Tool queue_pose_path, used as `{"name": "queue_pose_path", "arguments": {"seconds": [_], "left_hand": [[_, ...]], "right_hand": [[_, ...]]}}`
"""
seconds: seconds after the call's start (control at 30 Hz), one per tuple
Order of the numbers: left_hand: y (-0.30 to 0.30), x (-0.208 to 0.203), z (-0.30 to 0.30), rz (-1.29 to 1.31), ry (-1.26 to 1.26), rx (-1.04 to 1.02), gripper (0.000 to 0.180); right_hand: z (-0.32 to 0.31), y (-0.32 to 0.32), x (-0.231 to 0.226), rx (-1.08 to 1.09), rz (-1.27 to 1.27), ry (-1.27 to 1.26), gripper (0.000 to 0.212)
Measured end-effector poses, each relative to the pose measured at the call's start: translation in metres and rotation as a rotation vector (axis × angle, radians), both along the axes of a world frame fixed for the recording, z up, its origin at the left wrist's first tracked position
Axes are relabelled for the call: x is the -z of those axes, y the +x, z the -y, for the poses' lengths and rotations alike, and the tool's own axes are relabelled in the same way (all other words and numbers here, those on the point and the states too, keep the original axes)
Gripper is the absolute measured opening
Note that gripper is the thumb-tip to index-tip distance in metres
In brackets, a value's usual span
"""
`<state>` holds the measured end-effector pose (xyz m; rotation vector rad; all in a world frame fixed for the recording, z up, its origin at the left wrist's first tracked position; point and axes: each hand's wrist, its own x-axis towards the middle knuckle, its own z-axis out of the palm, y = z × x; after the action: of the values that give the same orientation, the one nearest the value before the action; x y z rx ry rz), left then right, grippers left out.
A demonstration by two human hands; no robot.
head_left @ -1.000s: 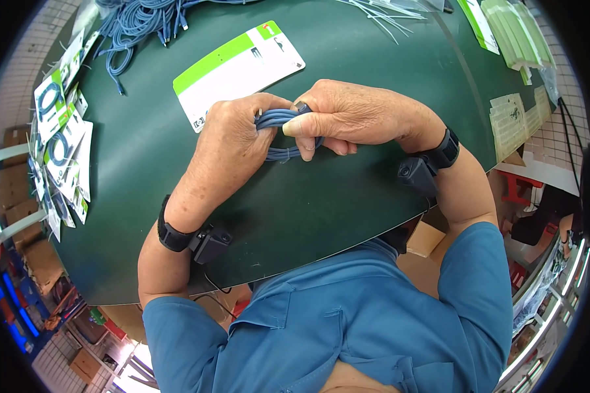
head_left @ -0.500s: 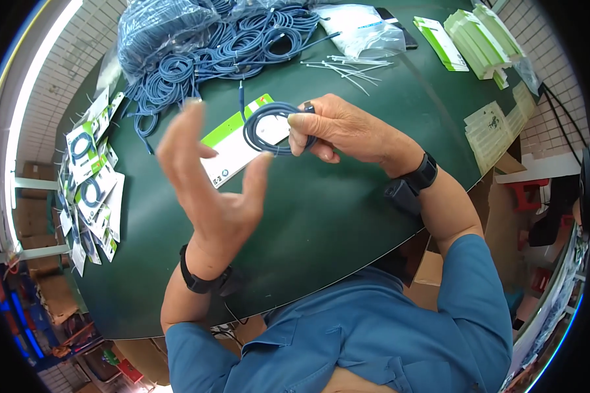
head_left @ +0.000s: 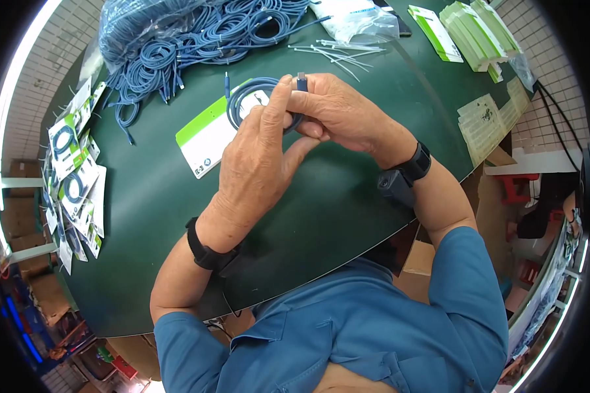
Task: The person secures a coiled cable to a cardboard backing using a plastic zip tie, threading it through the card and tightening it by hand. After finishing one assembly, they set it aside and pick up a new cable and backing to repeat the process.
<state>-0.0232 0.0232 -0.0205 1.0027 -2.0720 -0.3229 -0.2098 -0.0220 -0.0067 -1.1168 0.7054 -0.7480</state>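
Note:
A dark blue cable (head_left: 233,111) is wound into a small round coil, held above the table between both hands. My right hand (head_left: 347,114) grips the coil's right side, and one metal-tipped plug (head_left: 301,82) stands up by its fingers. Closed on the near side of the coil is my left hand (head_left: 252,157), its index finger across the loops and its thumb reaching to the right fingertips. The other plug (head_left: 227,84) sticks out at the coil's far left. Beneath lies a white and green card (head_left: 200,147), partly covered by the hands and cable.
A heap of blue cables (head_left: 210,39), partly in clear plastic, fills the far left. White cable ties (head_left: 337,56) lie beside a clear bag (head_left: 360,23). Stacked green-white cards (head_left: 469,33) stand far right. Carded cables (head_left: 75,177) pile up at the left edge.
My left hand has come in from the left, where it was raised with fingers apart, and closed on the coil. My right hand still holds the coil. The view has shifted slightly.

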Motion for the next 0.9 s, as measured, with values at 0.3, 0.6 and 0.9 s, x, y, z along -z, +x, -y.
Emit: {"name": "queue_pose_path", "arguments": {"seconds": [0.3, 0.6, 0.9], "left_hand": [[0.017, 0.013, 0.001, -0.208, 0.007, 0.084, 0.053], [0.030, 0.000, 0.010, -0.272, -0.121, 0.167, 0.023], [0.045, -0.017, 0.017, -0.191, -0.223, 0.239, 0.025]], "right_hand": [[-0.002, 0.005, 0.001, 0.162, -0.099, -0.161, 0.051], [-0.006, 0.004, -0.010, 0.085, -0.020, -0.021, 0.057], [-0.012, 0.000, -0.033, 0.169, -0.515, -1.257, 0.054]]}}
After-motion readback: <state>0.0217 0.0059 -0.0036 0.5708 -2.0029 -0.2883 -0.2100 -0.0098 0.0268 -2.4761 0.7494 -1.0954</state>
